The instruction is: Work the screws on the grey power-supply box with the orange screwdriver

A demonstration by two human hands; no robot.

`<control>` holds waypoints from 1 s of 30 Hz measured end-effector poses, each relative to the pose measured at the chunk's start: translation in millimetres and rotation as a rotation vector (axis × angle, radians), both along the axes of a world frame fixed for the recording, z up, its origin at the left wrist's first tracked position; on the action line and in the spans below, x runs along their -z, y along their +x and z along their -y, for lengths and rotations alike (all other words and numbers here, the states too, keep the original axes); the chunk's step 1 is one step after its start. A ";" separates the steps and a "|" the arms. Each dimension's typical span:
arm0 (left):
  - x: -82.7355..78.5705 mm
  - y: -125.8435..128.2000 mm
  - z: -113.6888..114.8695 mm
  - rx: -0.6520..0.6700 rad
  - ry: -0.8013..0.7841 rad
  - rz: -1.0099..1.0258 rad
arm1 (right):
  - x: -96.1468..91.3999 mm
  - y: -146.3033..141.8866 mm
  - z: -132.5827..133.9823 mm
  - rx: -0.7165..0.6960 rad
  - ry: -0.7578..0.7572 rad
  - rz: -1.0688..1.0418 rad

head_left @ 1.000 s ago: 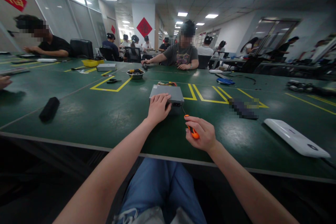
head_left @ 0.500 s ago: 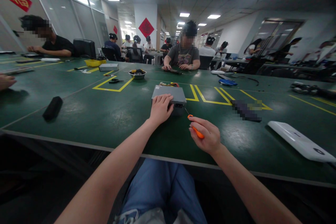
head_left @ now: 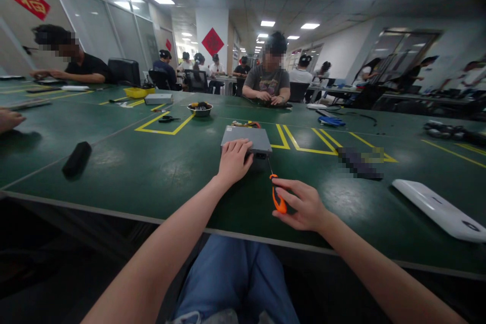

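Since the left hand (head_left: 234,162) lies spread over a gray metal box (head_left: 243,136), the box sits steadied on the green workbench (head_left: 152,162) right under that palm – the right hand (head_left: 304,206), just beside it, pinches an orange-handled screwdriver (head_left: 278,195) between thumb and fingers, its thin shaft angled toward the box's near corner, with colored wires (head_left: 243,123) beyond the box.

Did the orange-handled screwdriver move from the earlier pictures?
Yes: against the grey metal box, the orange-handled screwdriver has turned, its handle now pointing more directly toward the near table edge.
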State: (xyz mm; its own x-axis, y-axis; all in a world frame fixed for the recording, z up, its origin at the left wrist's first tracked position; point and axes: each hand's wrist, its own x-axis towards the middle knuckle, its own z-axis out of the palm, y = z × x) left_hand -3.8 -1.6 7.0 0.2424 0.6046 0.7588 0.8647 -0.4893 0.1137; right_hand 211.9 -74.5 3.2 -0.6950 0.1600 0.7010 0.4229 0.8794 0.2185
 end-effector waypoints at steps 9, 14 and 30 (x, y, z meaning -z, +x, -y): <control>0.3 -1.2 -1.9 0.004 -0.010 -0.014 | -0.5 1.4 1.8 0.057 -0.002 -0.016; -0.6 -4.7 -3.7 0.028 -0.020 -0.036 | 0.5 1.7 6.0 -0.001 -0.187 -0.010; -0.3 -5.6 -5.8 0.052 -0.024 -0.007 | -1.8 -7.3 9.2 -0.024 -0.260 -0.031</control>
